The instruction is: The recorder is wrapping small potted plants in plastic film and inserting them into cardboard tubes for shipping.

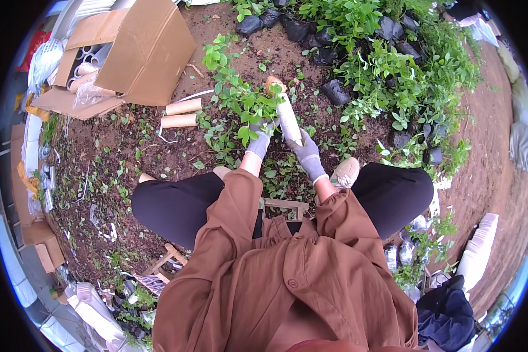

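Observation:
My right hand (306,155), in a grey glove, is closed around the lower end of a white tube-shaped roll (288,119). The roll slants up and away, and a rough tan lump (274,85) shows at its far end. Leafy green plant stems (253,107) lie against the roll's left side. Among their lower leaves my gloved left hand (259,142) is closed, its fingertips partly covered by the foliage. Both hands are close together above the leaf-strewn soil, between my bent knees.
An open cardboard box (149,58) of pale tubes stands at the far left. Two tan tubes (183,107) lie beside it. Leafy plants with black-bagged roots (335,92) are heaped at the far right. A wooden frame (284,204) is below me. White stacked trays (478,252) lie right.

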The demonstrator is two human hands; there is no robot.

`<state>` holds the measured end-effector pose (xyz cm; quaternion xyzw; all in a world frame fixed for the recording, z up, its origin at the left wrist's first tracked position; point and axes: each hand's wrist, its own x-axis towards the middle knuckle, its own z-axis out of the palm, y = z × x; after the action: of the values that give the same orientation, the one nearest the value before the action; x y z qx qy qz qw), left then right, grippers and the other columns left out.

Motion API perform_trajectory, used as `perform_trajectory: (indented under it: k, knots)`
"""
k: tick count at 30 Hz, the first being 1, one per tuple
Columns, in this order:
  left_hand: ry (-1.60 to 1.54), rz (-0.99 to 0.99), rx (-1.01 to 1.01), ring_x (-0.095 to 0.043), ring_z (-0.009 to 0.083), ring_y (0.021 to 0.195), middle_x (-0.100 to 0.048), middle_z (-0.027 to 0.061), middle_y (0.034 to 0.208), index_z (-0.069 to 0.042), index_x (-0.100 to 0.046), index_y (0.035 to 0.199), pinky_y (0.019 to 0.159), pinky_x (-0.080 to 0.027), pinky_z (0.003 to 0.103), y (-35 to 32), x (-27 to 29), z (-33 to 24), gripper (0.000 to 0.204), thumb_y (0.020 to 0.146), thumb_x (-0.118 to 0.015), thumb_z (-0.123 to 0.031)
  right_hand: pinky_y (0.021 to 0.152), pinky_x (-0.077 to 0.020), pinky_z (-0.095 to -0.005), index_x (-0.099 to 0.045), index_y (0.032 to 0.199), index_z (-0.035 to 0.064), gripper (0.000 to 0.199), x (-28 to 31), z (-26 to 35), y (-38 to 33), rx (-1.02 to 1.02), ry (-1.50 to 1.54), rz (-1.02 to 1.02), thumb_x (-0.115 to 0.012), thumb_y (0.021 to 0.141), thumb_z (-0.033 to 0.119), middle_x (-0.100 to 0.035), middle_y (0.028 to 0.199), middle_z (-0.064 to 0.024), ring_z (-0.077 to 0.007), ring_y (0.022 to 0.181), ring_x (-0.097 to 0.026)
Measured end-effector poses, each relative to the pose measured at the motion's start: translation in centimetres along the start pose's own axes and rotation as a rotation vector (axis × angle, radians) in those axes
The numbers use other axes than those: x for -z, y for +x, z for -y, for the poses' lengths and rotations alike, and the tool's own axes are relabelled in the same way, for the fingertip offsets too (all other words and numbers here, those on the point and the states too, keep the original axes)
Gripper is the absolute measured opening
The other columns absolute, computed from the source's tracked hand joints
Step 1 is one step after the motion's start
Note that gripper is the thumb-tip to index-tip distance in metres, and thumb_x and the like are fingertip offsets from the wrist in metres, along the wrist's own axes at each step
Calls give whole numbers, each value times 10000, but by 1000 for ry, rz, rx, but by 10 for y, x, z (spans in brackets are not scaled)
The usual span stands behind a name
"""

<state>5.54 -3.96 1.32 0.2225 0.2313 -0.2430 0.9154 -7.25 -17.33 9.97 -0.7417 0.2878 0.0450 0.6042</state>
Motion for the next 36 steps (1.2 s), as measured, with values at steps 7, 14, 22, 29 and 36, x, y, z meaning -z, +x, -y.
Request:
perform_trajectory:
  k: [7,14,22,29,36]
  knots:
    - [1275,-100,-361,-626,210,897,-666,119,1016,-19,-586,1117,822,-503,354,1,-9,8,403,772,-713,-183,856,-488,-350,-466,1348,95,688,5,15,-7,-23,-52,-56,-749,770,338,-650,1132,-160,-259,993,-645]
    - [1556,-143,-443,-597,215,731,-636,83,774,-46,-616,832,696,-482,357,-6,-8,15,217,706,-739,-173,745,-521,-402,-388,1387,118,716,25,34,-5,-146,-405,-351,-721,766,243,-672,888,-166,-322,809,-666]
    - [1589,-92,-568,-564,158,776,-624,55,898,-26,-637,943,675,-449,307,-25,-4,3,242,812,-680,-225,707,-532,-395,-404,1405,118,590,11,19,23,39,-398,-370,-599,849,145,-652,1040,-189,-325,812,-661]
    - [1000,-228,-305,-579,115,787,-632,20,958,-62,-602,1091,680,-490,266,-21,-1,10,317,832,-699,-216,735,-504,-466,-317,1442,309,678,-1,43,7,73,-653,-194,-574,836,147,-575,999,-164,-374,836,-628]
    - [1174,-199,-519,-595,169,706,-662,119,813,23,-608,868,650,-471,338,-28,-10,11,356,705,-813,-218,756,-502,-461,-378,1417,275,628,1,28,10,12,-564,-240,-579,835,155,-595,1005,-179,-375,863,-626]
